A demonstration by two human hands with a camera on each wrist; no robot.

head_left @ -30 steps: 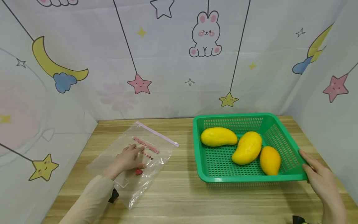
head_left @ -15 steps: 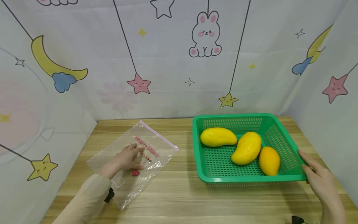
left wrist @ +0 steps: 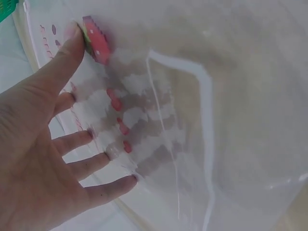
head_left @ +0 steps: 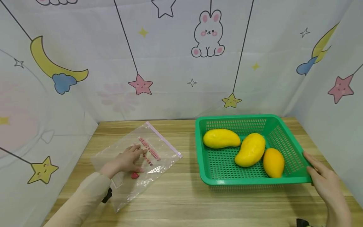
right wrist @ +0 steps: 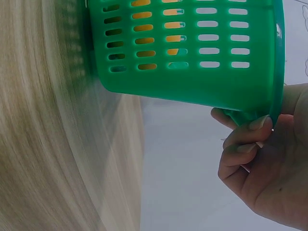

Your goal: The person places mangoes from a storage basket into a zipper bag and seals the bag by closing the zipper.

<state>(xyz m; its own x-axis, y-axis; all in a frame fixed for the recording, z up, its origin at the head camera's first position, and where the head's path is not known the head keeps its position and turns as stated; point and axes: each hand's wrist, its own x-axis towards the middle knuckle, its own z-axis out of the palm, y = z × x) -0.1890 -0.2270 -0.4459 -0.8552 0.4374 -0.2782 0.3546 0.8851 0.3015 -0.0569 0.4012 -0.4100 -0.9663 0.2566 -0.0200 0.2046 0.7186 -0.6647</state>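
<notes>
Fingers spread, left hand [head_left: 124, 160] on a clear, glossy plastic zip bag [head_left: 147, 173], left on the wood-grain table [head_left: 175, 201]; right hand [head_left: 326, 180] grips a perforated green plastic basket [head_left: 255, 181] at right, three smooth yellow mangoes [head_left: 250, 150] inside.

Our left hand [head_left: 126, 161] is palm down, fingers [left wrist: 113, 191] spread and thumb [left wrist: 66, 58] apart, its sleeved forearm [head_left: 80, 199] slanting in from the lower left. Our right hand [head_left: 326, 183], at the far right, has its fingers bent in a grip.
</notes>
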